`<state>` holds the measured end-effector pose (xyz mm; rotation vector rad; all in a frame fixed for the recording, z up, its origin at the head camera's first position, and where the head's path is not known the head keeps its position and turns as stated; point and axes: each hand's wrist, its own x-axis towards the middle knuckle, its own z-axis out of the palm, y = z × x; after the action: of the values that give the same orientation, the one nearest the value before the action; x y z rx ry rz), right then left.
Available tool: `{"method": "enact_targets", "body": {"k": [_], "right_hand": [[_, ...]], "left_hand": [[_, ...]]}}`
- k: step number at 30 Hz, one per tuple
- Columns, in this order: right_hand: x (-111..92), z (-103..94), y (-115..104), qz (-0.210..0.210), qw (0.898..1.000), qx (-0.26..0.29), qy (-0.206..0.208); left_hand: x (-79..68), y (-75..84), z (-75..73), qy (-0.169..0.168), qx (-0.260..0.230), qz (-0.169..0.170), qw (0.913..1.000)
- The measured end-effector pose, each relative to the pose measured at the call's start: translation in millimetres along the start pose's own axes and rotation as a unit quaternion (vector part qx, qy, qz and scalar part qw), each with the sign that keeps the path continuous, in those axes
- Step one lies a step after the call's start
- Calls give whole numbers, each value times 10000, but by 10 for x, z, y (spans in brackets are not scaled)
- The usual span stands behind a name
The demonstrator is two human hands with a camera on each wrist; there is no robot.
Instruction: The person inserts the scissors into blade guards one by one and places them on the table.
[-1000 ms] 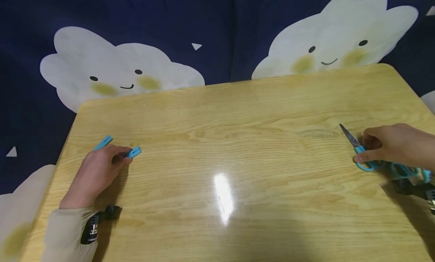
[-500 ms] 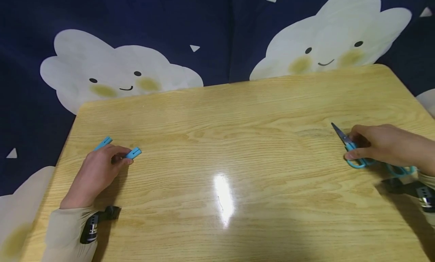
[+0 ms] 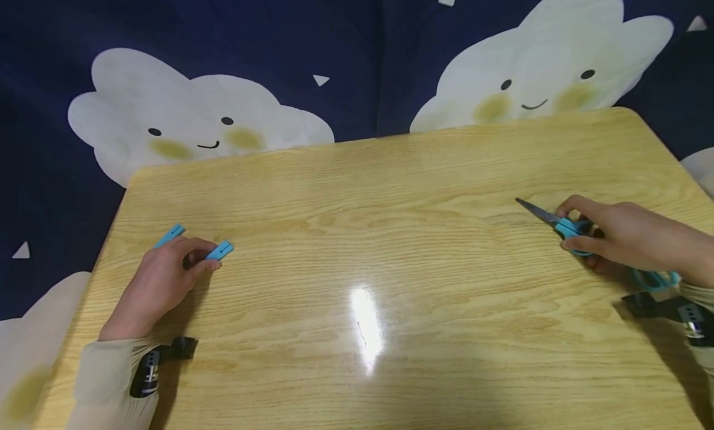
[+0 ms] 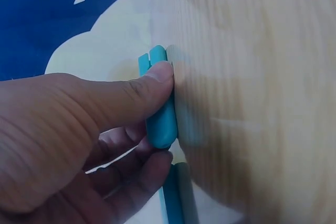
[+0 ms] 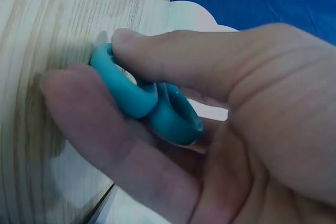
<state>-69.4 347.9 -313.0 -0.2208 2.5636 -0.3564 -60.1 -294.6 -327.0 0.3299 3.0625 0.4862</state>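
One pair of scissors (image 3: 566,227) — farther left

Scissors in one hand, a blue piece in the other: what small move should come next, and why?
Probably ease the scissors leftward, toward the blue piece. The right hand grips them by the handles with the blades pointing leftward, the left hand pinches the piece with its notched end facing rightward, and the two are far apart across the table.
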Motion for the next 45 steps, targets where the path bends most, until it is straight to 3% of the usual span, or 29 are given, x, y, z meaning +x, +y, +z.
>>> {"method": "enact_targets", "body": {"k": [5, 8, 13, 16, 20, 23, 26, 30, 32, 34, 38, 40, 42, 45], "right_hand": [[12, -16, 3, -93, 9982, -451, 373], [17, -24, 2, -127, 9948, -617, 796], [25, -18, 1, -112, 9891, -119, 1461], [22, 1, -10, -237, 9794, 135, 2001], [34, 32, -28, -366, 9604, 711, 2669], [60, 53, -38, -370, 9466, 1385, 2887], [101, 71, -46, -475, 9323, 2100, 2905], [162, 96, -66, -840, 9133, 3012, 2609], [191, 112, -83, -1120, 8958, 3606, 2345], [214, 126, -110, -1441, 8680, 4247, 2133], [264, 138, -173, -2046, 7804, 5641, 1759], [290, 140, -193, -2186, 7438, 6082, 1703], [302, 143, -197, -2218, 7182, 6365, 1728], [297, 143, -190, -2232, 6890, 6652, 1813]], "left_hand": [[-15, -11, 10, 36, -53, -3, 10000], [-19, -19, 14, 92, -83, 69, 9999], [-9, -17, 4, 39, -101, 30, 9999], [-1, -15, -1, 24, -96, 19, 9999], [17, 3, 2, 304, -46, 209, 9993], [36, 28, 1, 520, -92, 273, 9982], [42, 48, 0, 574, -262, 172, 9979], [30, 72, 19, 675, -574, -2, 9961], [21, 81, 36, 719, -833, -44, 9939], [9, 88, 46, 724, -1110, -90, 9911], [-7, 102, 57, 690, -1627, -317, 9837], [7, 114, 67, 652, -1918, -504, 9780], [36, 134, 76, 570, -2264, -782, 9692], [109, 174, 87, 502, -2813, -1157, 9513]]}}
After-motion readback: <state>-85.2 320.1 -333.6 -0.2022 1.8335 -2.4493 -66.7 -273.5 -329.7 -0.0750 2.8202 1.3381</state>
